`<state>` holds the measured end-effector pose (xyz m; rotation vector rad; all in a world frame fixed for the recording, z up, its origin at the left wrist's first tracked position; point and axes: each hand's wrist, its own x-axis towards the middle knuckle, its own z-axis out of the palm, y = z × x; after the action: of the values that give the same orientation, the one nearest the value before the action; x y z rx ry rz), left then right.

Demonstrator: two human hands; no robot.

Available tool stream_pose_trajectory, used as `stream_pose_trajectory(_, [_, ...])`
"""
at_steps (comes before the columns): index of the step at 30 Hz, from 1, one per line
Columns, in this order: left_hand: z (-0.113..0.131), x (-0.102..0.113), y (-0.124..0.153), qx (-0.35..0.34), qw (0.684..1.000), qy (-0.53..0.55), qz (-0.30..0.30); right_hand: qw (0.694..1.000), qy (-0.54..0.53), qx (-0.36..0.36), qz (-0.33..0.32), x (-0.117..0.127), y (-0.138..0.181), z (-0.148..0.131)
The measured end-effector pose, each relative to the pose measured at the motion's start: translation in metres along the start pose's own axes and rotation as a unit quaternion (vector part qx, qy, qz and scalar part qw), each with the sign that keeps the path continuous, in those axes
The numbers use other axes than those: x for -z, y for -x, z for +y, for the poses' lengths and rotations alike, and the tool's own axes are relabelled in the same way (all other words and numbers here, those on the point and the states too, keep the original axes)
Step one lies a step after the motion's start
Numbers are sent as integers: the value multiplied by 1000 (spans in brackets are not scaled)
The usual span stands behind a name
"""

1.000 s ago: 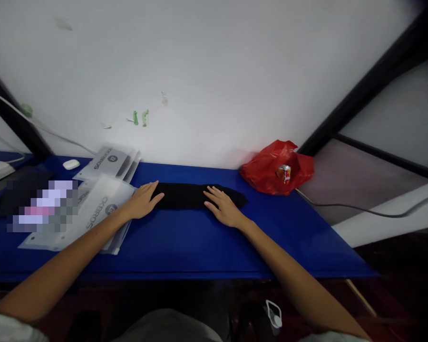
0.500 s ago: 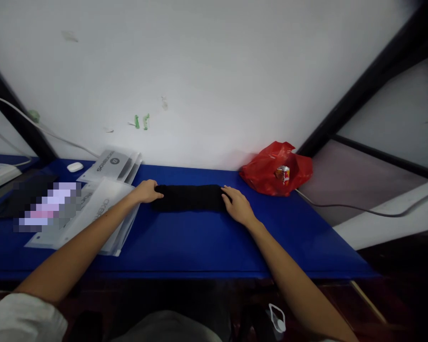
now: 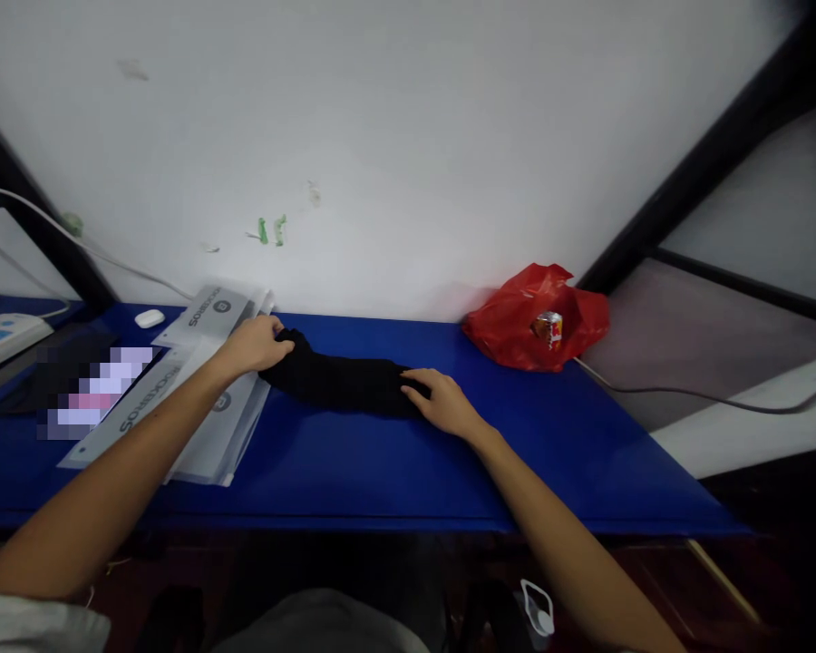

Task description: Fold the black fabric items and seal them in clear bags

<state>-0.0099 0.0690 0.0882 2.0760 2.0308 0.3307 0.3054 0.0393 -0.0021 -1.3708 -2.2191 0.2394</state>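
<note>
A long strip of folded black cloth [image 3: 340, 383] lies across the blue tabletop [image 3: 381, 462]. At its left end, my left hand [image 3: 255, 345] is closed on the fabric, and that end is bent up towards the wall and bunched. My right hand [image 3: 442, 399] grips the right end, fingers over the top and thumb below them. Between the hands the cloth sags slightly and lies close to the table. Clear zip pouches [image 3: 210, 435] with printed lettering lie under and beside my left wrist.
A red plastic bag [image 3: 534, 317] with a shiny wrapper [image 3: 550, 328] stands at the back right against the wall. Farther left are a white earbud case [image 3: 150, 318], a phone with a blurred screen [image 3: 102, 390] and a white power strip [image 3: 6, 337]. A cable runs off right.
My left hand has moved left and away from me, drawing the cloth's left end up at an angle. My right hand has shifted slightly left and nearer. The strip was straight before.
</note>
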Motion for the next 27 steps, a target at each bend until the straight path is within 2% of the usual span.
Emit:
stream_pose_trajectory(7, [28,-2,-1,-19,999,26,-16,1000,-12,6,2,-1,1,0])
stream_pose_trajectory(10, [44,-11,0,-24,992,115,-36,1000,-12,4,-1,-1,1,-1])
stream_pose_trajectory(12, [50,-23,2,-61,975,205,-65,1000,-11,4,-2,-1,1,-1])
stream_pose_trajectory(14, [52,-39,6,-123,960,241,-72,1000,-13,9,-1,-1,1,-1])
stream_pose_trajectory(17, [49,-64,13,-223,960,163,-54,1000,-17,13,-2,-1,1,0])
stream_pose_trajectory(20, [43,-78,21,-281,953,92,-66,1000,-13,11,4,1,1,-2])
stream_pose_trajectory(22, [41,-78,26,-285,953,90,-49,999,1,14,31,2,1,-9])
stream_pose_trajectory(24, [39,-76,28,-276,957,94,-7,998,18,39,52,3,0,-23])
stream_pose_trajectory(27, [36,-72,30,-236,968,72,40,993,28,116,25,4,-3,-47])
